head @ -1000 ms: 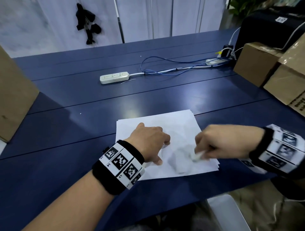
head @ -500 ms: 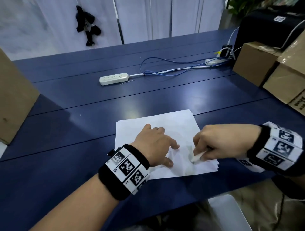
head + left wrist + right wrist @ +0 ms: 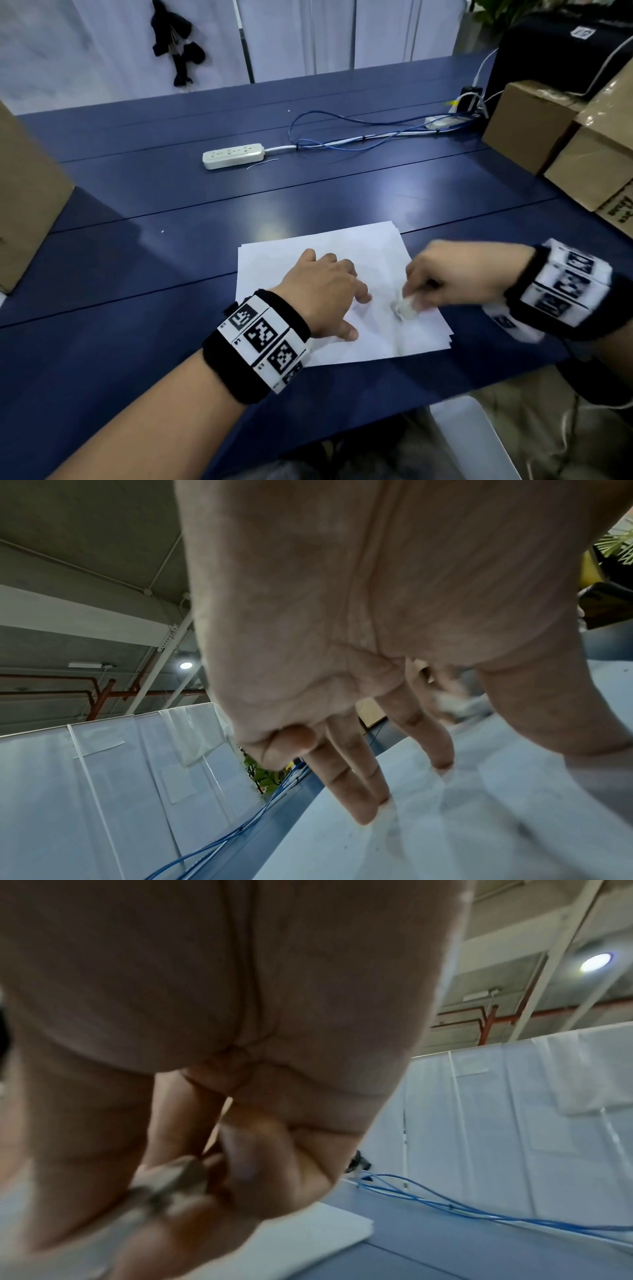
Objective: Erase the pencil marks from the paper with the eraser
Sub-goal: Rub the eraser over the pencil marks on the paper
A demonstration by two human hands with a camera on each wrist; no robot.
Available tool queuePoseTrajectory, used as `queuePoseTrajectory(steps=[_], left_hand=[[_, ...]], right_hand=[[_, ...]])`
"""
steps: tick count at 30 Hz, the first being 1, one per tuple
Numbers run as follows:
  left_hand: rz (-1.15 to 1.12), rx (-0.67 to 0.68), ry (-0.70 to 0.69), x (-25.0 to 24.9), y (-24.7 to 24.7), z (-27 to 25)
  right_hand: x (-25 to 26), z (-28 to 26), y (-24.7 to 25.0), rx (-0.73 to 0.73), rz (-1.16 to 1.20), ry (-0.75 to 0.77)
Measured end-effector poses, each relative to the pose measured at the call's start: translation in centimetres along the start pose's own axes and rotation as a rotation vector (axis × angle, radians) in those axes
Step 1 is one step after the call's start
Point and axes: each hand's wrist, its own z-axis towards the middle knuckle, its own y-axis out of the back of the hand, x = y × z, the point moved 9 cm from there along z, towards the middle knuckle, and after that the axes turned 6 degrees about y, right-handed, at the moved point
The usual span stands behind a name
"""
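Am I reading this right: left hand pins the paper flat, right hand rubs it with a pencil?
Not a pencil. The head view shows the right hand pinching a small white eraser against the paper. The left hand does pin the paper.

A white power strip [image 3: 233, 156] is lying on the dark blue bench [image 3: 137, 205], and its white cord is running to the right together with a looping blue cable [image 3: 342, 137]. Brown cardboard boxes [image 3: 534, 123] are standing at the right edge, and another cardboard box [image 3: 27, 205] is standing at the left. A black object [image 3: 178, 41] is hanging on the white partition [image 3: 308, 34] behind the bench.
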Motion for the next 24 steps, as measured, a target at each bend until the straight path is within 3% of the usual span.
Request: queuePoseTrajectory(steps=[3,5,8,10,16,19,21,22,24], left_hand=[[0.012,0.008,0.010,0.0,0.2,0.0],[0.015,0.008,0.015,0.2,0.1,0.0],[0.002,0.017,0.021,0.3,-0.1,0.0],[0.005,0.022,0.018,0.2,-0.1,0.0],[0.018,0.032,0.021,0.0,0.2,-0.1],[0.013,0.033,0.026,0.2,0.1,-0.2],[0.009,0.034,0.029,0.2,0.1,-0.1],[0.009,0.036,0.030,0.2,0.0,-0.1],[0.012,0.040,0.026,0.0,0.1,-0.1]], right_hand=[[-2.4,1.5,2.4,-0.142,-0.165,-0.114],[-1.7,1.3,2.4,-0.177,-0.194,-0.094],[1.9,-0.5,0.1,-0.015,-0.077,0.060],[2.8,-1.2,-1.4,0.100,0.022,0.083],[-2.7,1.0,2.3,-0.151,-0.172,-0.155],[0.2,0.0,1.0,-0.117,-0.118,-0.009],[3.2,-1.1,-0.9,0.020,-0.015,0.120],[3.4,-1.3,-1.5,0.070,0.029,0.130],[1.9,-0.3,-0.6,0.020,0.004,0.060]])
